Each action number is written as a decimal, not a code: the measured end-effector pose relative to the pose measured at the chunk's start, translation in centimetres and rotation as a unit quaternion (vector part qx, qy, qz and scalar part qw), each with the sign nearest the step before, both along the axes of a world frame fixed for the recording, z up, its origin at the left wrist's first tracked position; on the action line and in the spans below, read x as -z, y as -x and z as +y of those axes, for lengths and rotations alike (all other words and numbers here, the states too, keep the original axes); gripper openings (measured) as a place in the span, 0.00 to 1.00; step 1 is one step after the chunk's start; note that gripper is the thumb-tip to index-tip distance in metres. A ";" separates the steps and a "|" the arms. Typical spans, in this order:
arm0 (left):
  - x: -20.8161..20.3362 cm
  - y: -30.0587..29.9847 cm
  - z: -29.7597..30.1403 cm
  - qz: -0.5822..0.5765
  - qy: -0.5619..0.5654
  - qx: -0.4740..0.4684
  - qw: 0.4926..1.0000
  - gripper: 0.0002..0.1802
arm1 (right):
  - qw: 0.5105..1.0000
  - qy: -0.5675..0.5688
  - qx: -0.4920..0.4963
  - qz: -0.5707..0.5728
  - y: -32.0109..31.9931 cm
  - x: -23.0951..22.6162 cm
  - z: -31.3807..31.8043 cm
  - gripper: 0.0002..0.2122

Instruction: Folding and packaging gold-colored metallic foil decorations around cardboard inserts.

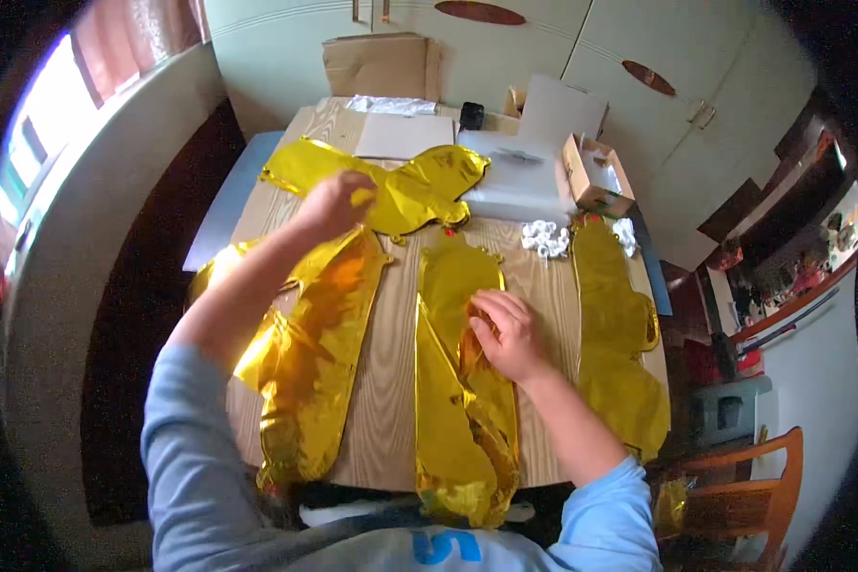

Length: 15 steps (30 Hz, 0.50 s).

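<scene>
Left hand is extended forward with its grip closed, fingers pinching the near edge of a flat, uninflated gold foil balloon that lies crosswise on the far half of the wooden worktop. Right hand rests palm down, fingers spread and pressed flat on a second gold foil balloon, a long piece lying lengthwise at the centre of the worktop with its near end hanging over the near edge. Neither balloon is lifted; both lie flat on the wood. Left of the centre piece, beneath the left forearm, lies a third gold foil balloon, crumpled and also overhanging the near edge. Right of the right hand, apart from it, a fourth gold foil piece runs along the right edge of the worktop. Between the centre and right pieces, toward the far side, sits a small heap of white items, too small to identify. Beyond them are clear plastic packaging, an open cardboard box, a white sheet and a small dark object. A flattened brown carton leans against pale cupboard doors behind the worktop. A wooden chair stands at lower right.
</scene>
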<state>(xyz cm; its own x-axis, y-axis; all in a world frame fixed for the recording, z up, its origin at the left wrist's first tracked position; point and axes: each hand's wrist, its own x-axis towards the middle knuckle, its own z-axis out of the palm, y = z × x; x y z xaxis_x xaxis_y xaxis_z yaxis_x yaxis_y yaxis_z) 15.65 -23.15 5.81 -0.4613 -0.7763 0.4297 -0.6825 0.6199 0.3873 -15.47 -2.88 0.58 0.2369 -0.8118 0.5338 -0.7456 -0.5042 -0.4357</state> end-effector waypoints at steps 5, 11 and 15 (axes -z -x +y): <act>0.3 -1.3 -13.0 -0.090 0.014 -0.113 0.989 0.34 | 0.999 0.005 -0.002 0.045 -0.7 -1.4 -0.2 0.13; 2.4 4.6 -17.6 -0.230 0.003 -0.124 0.965 0.49 | 0.999 -0.020 0.004 0.050 0.9 0.2 -0.5 0.14; 6.0 4.5 -19.2 -0.282 -0.034 -0.065 0.957 0.37 | 0.998 -0.033 -0.007 0.049 0.6 -0.5 -0.4 0.14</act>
<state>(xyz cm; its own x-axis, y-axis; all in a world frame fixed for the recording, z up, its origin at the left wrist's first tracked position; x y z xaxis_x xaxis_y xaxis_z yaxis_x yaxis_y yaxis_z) 11.18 -42.32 -0.20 -0.5030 -0.8598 0.0878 -0.8640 0.5026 -0.0286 -16.10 -3.25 1.06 0.2974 -0.8403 0.4532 -0.7796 -0.4878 -0.3929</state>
